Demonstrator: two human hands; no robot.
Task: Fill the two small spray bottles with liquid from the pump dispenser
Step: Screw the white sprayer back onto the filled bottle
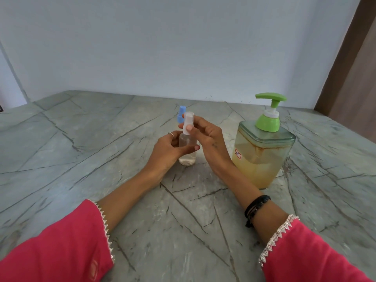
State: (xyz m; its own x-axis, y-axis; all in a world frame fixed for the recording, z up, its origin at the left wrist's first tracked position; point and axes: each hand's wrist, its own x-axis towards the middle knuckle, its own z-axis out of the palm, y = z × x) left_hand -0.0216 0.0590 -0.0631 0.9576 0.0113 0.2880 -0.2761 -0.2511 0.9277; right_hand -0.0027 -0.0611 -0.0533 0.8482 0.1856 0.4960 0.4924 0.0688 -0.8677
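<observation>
Both our hands hold the clear bottle (pixel 187 148) upright on the table (pixel 81 139): left hand (pixel 168 147) grips its body, right hand (pixel 205 133) pinches its white top, beside the dispenser (pixel 262 151).

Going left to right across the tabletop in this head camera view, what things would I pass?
Left hand → blue-capped spray bottle, mostly hidden → white-capped spray bottle, held → right hand → green-topped pump dispenser.

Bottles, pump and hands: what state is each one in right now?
Clear spray bottle: upright on the counter, white top on, a little liquid at the bottom.
Blue-topped bottle: behind it, mostly hidden.
Pump dispenser: upright, about half full of yellowish liquid.
Left hand: grips the clear bottle's body.
Right hand: pinches its white top.
</observation>
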